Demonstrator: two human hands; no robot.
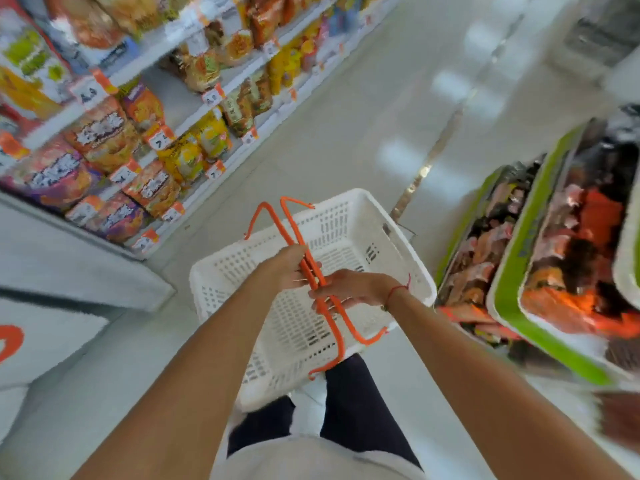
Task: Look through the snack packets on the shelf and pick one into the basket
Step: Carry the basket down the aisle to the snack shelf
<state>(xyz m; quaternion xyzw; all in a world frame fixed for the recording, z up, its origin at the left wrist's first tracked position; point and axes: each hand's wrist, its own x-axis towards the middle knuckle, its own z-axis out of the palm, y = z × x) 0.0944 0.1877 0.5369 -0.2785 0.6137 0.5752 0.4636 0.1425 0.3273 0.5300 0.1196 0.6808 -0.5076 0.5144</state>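
At 10 o'clock runs the long white tiered shelf (194, 43), stocked with blurred orange, yellow and purple snack packets (104, 136) behind orange price tags; at 3 o'clock stands a green-edged display bin (512, 271) of darker packets. At the centre hangs the white perforated plastic basket (349, 216), with nothing visible inside it, over the pale tiled floor (346, 133). Its 2 orange wire handles (294, 230) are gathered together above it. The left hand (287, 268) has its fingers curled round the handles toward 12 o'clock, and the right hand (353, 289), a red thread at its wrist, wraps them just beside it toward 6 o'clock. By the look of it, the person is only carrying the basket; browsing has not begun. The next move probably calls for leaving 1 hand on the handles, turning to 10 o'clock and reaching the freed hand to the packets.
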